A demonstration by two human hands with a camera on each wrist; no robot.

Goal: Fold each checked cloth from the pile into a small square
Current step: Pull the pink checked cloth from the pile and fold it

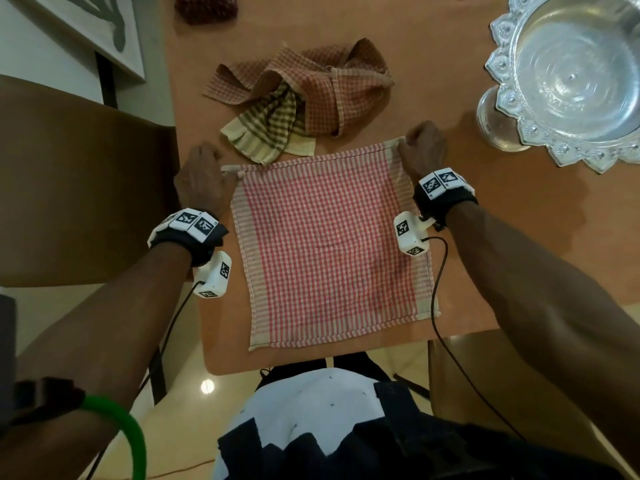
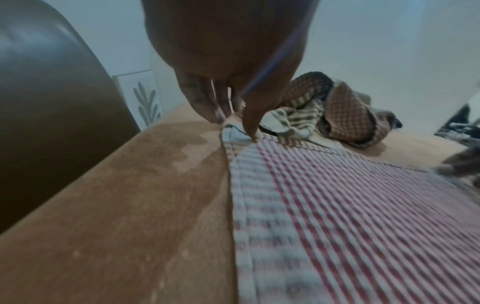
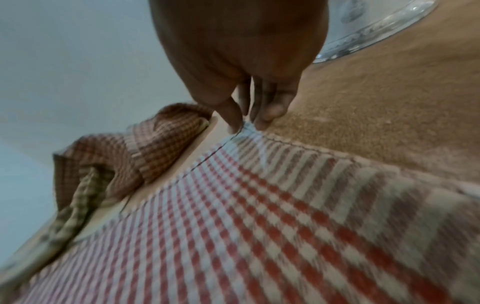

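Note:
A red-and-white checked cloth [image 1: 329,244] lies spread flat on the orange-brown table [image 1: 485,237] in front of me. My left hand [image 1: 207,174] pinches its far left corner [image 2: 239,131] between thumb and fingers. My right hand [image 1: 420,147] pinches the far right corner [image 3: 246,128] the same way. Just beyond the cloth sits the pile [image 1: 301,95]: a brown-checked cloth [image 3: 145,144] crumpled over a green-and-cream one [image 2: 293,121].
A large silver pedestal bowl [image 1: 568,74] stands at the table's right. A dark red folded cloth [image 1: 206,6] lies at the far edge. A brown chair [image 1: 79,188] stands left of the table. The table's near edge is just below the cloth.

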